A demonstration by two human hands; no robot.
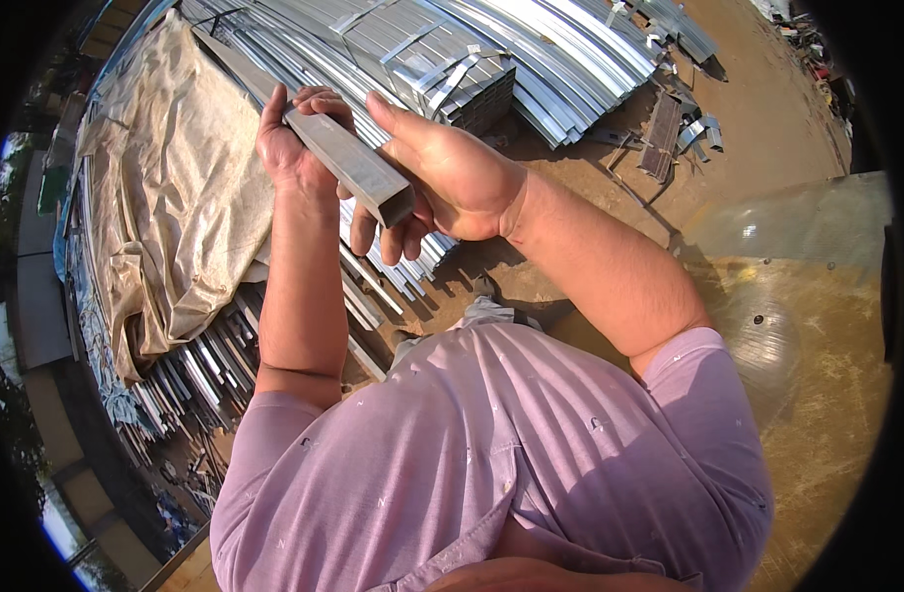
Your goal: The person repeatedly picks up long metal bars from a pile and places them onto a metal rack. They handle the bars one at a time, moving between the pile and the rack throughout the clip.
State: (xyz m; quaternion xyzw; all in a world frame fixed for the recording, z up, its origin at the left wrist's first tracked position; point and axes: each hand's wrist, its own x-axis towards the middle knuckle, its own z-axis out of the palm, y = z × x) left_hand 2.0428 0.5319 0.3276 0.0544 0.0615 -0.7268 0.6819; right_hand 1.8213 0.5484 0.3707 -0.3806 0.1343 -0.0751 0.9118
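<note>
A long grey square metal tube slants across in front of me, its hollow open end toward me. It runs away to the upper left, over the stacked stock. My left hand is closed round the tube a short way back from that end, thumb on the left side and fingertips on the far side. Nearer the open end, my right hand cradles the tube from the right. Its fingers pass underneath and show below the end, while the thumb points up alongside without wrapping over.
A tan tarpaulin covers stacked metal lengths on the left, whose ends stick out below. Strapped bundles of tubes and shiny channels lie ahead. Scrap pieces rest on the dirt ground; a yellowish translucent sheet is at right.
</note>
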